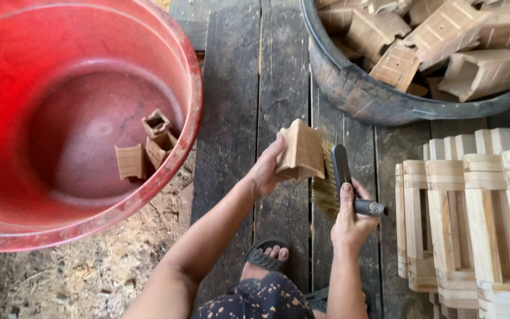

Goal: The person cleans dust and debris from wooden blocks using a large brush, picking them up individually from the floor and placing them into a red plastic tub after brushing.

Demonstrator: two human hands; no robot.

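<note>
- The fingers point(280, 155) of the left hand point(265, 172) wrap around the left side of a small wooden block point(302, 150), gripping it above the dark floor planks point(231, 106).
- The right hand point(349, 221) is clenched around the black handle of a wire brush point(339, 177), thumb laid along the handle; the brush's straw-coloured bristles press against the right face of the block.
- The block sits between the two hands, near the middle of the view — pale brown, with a notched lower edge.
- To the left, a large red bucket point(190, 88) holds a few similar brown pieces point(149, 147) at its bottom.
- At the top right, a dark round tub point(355, 94) is heaped with more wooden blocks point(444, 35) of the same kind.
- At the right edge, pale wooden pieces point(473, 218) stand stacked in tidy rows, just beside the right hand.
- Below the hands, the person's foot in a dark sandal point(267, 257) rests on the planks, and a dark speckled garment shows at the bottom edge.
- Sawdust and bare dirt point(90, 272) lie under the bucket, left of the planks.
</note>
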